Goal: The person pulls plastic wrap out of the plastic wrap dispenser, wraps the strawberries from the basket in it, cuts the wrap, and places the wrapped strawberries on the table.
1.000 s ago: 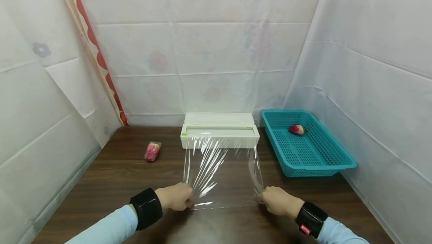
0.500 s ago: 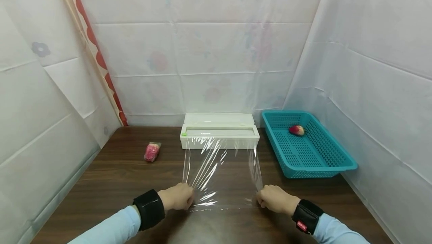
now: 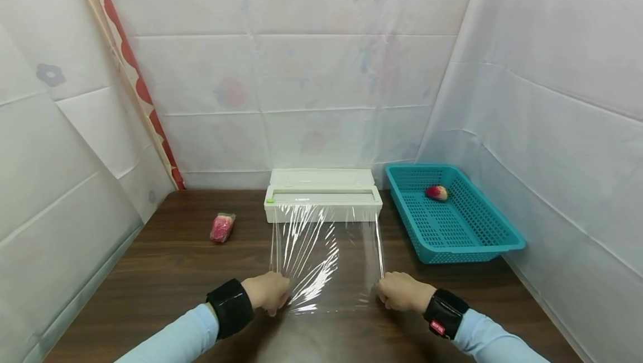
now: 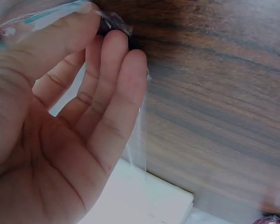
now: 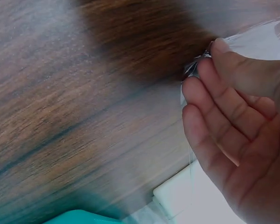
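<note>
Both hands have been drawn slightly closer together since the earlier frame; the cling film [image 3: 326, 257] is stretched taut from the dispenser [image 3: 322, 202] over the table [image 3: 166, 273]; its near corners are pinched by the left hand [image 3: 268, 291] and the right hand [image 3: 399, 291].

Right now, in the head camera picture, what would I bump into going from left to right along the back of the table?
Wrapped pink fruit → white wrap dispenser box → teal basket with another pink fruit lying in it.
</note>
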`<state>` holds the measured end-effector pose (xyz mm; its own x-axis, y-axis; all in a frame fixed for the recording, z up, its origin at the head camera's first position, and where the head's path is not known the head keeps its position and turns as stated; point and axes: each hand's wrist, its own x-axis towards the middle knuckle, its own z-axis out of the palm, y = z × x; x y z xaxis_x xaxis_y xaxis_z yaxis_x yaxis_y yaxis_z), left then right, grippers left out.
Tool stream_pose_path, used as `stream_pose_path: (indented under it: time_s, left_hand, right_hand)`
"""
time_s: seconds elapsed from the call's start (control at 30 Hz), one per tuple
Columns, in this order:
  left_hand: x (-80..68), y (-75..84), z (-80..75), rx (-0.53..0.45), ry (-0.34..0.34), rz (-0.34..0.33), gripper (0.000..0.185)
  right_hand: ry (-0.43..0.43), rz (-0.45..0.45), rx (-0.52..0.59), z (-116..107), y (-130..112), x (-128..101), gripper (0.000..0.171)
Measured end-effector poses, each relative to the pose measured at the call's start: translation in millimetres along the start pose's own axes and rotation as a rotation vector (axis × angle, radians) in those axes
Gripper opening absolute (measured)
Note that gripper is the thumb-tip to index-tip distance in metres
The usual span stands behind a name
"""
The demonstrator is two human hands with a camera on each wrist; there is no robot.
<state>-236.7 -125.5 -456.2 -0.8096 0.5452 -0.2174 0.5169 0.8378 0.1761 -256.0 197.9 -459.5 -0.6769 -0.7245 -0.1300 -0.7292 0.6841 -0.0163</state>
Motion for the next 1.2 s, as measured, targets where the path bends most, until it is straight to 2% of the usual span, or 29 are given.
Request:
stream_pose_path:
  time_s: [0.17, 0.3, 0.6, 0.7, 0.9, 0.97, 1.07, 1.2]
  left_hand:
    - [-3.6, 0.5, -2.2, 0.021, -0.032, -0.052, 0.036]
    - [-7.2, 1.6, -4.3, 0.032, -0.048, -0.068, 0.035]
    - [-11.8, 1.2, -3.3, 0.076, -0.032, -0.096, 0.035]
    - [-10.6, -2.6, -5.2, 0.030, 0.003, -0.068, 0.031]
    - [0.0, -11.2, -14.8, -0.117, 0.112, 0.101, 0.012]
    - [1.7, -10.1, -19.6, -0.171, 0.121, 0.138, 0.017]
    - [0.4, -7.5, -26.7, -0.243, 0.122, 0.158, 0.020]
    - [-2.8, -5.3, -30.2, -0.307, 0.136, 0.189, 0.019]
  right_hand:
    - [-0.019, 0.012, 0.020, 0.3, 0.5, -0.9, 0.029]
    - [-0.036, 0.027, 0.036, -0.2, 1.1, -3.1, 0.023]
    - [-0.024, 0.030, -0.001, -1.1, 3.1, -4.6, 0.025]
    - [-0.027, 0.051, 0.002, -4.5, 3.0, -8.4, 0.027]
    - [0.004, 0.058, 0.033, -29.2, 6.1, -15.1, 0.026]
    - [0.037, 0.046, 0.055, -43.7, 9.7, -15.8, 0.026]
    - [0.109, 0.038, 0.107, -71.4, 20.2, -16.3, 0.027]
    - [0.219, 0.081, 0.144, -109.8, 48.2, -18.4, 0.027]
